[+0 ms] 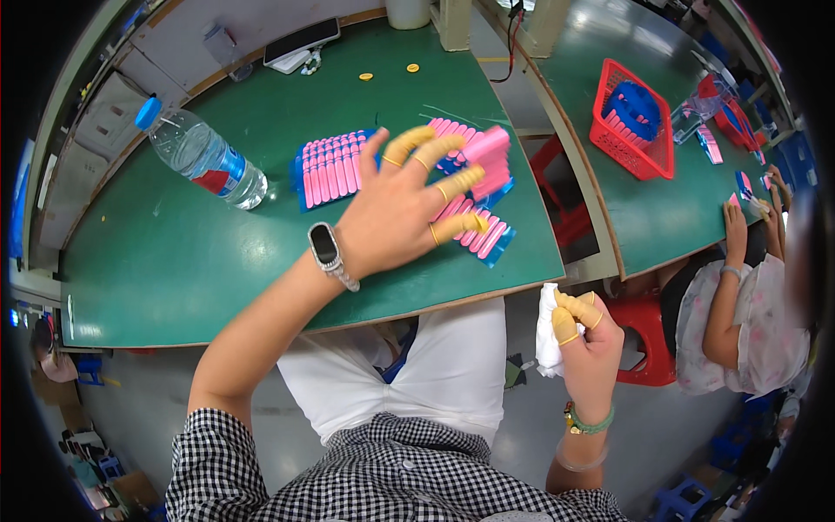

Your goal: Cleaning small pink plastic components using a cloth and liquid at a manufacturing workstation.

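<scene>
My left hand (403, 206), with yellow finger cots on its fingers, reaches over the green table with the fingers spread. Just beyond its fingertips is a blurred bundle of pink strips (494, 161), tilted above others; I cannot tell whether the fingers touch it. Under and around this hand lie more pink strips on blue backing (483, 235), partly hidden by the fingers. To its left sits a neat block of pink strips (332, 172) on blue backing. Off the table's front edge, my right hand (591, 348), also in finger cots, is closed around a crumpled white cloth (549, 335).
A water bottle (204, 157) leans at an angle on the left of the table (174, 287). Two small yellow pieces (366, 77) and a phone (300, 43) lie farther back. On the neighbouring table stands a red basket (639, 161); a co-worker's hands (738, 228) work beside it.
</scene>
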{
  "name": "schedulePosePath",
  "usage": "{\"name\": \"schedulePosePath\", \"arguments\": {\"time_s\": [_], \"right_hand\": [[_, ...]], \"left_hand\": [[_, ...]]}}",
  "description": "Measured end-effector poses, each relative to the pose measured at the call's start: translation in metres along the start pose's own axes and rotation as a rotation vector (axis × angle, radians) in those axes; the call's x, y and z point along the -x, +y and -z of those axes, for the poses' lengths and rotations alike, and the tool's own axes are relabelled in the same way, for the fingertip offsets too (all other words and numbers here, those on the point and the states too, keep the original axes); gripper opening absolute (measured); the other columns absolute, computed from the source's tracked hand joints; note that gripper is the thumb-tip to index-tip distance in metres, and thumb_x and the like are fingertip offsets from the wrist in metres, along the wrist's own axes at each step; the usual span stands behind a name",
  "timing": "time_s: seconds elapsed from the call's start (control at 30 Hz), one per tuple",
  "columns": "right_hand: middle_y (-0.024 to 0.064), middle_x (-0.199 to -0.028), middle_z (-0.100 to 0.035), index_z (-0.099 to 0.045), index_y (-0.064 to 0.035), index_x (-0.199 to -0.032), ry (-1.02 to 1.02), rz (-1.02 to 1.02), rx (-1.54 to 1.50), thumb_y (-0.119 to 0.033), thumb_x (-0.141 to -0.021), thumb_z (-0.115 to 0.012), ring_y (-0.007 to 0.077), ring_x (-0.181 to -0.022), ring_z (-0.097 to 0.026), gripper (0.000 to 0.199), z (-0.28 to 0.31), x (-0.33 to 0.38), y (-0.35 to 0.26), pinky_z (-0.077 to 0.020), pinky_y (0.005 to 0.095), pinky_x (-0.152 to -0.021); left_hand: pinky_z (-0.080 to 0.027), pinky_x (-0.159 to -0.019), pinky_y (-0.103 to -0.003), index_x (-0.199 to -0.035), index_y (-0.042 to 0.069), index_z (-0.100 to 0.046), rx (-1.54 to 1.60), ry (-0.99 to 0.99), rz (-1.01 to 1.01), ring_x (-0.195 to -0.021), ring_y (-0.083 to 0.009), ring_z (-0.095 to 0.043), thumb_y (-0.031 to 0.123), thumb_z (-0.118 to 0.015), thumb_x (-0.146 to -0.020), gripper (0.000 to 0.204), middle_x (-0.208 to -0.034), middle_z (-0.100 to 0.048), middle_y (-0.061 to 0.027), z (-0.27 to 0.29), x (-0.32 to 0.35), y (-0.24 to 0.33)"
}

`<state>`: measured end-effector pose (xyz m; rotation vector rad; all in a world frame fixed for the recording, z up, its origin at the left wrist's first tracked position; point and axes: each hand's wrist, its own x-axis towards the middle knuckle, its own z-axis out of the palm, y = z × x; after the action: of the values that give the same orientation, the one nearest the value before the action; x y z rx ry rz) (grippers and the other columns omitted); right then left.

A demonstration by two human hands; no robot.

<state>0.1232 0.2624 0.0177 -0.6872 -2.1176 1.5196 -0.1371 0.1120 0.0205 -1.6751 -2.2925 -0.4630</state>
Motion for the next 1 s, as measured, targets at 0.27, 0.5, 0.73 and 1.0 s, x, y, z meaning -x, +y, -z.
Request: {"name": "schedulePosePath", "arguments": {"time_s": [0.27,0.5,0.73,1.0], "right_hand": [[0.0037,-0.087,-0.059,-0.072,0.0070,-0.109,-0.024,-0.001,-0.043,0.000,-0.091,-0.069,0.0092,-0.077,-0.054,0.020,0.002,0.001,0.014,-0.0448,0.0241,-0.067],[0.0047,-0.091,-0.062,-0.072,0.0069,-0.112,-0.061,-0.059,-0.184,-0.001,-0.094,-0.068,0.0098,-0.080,-0.057,0.020,-0.016,-0.007,0.006,-0.0463,0.0232,-0.070],[0.0058,-0.087,-0.060,-0.073,0.0052,-0.112,-0.242,0.261,-0.100,0.000,-0.091,-0.071,0.0125,-0.076,-0.057,0.022,-0.077,-0.036,-0.023,-0.0459,0.0252,-0.067],[0.0141,-0.089,-0.065,-0.076,-0.0017,-0.110,-0.486,0.453,0.170,-0.019,-0.090,-0.071,0.0306,-0.078,-0.065,0.027,-0.152,-0.080,-0.055,-0.0501,0.0404,-0.067]], "left_hand": [[-0.007,-0.120,-0.065,-0.153,0.035,-0.050,0.076,-0.296,0.410,-0.153,-0.0421,-0.023,0.055,-0.047,-0.106,0.052,-0.162,-0.035,-0.0216,0.005,-0.006,-0.030],[-0.012,-0.119,-0.065,-0.151,0.028,-0.055,-0.328,-0.208,0.537,-0.146,-0.0392,-0.032,0.053,-0.058,-0.101,0.056,-0.152,-0.044,-0.0178,0.028,0.092,-0.037],[-0.010,-0.118,-0.070,-0.150,0.027,-0.055,-0.121,-0.297,0.445,-0.148,-0.0435,-0.029,0.061,-0.062,-0.094,0.067,-0.160,-0.036,-0.0210,0.044,0.154,0.034],[-0.003,-0.114,-0.077,-0.150,0.044,-0.052,-0.142,-0.234,0.450,-0.153,-0.0495,-0.021,0.074,-0.064,-0.083,0.075,-0.162,-0.024,-0.0370,0.024,0.172,0.059]]}}
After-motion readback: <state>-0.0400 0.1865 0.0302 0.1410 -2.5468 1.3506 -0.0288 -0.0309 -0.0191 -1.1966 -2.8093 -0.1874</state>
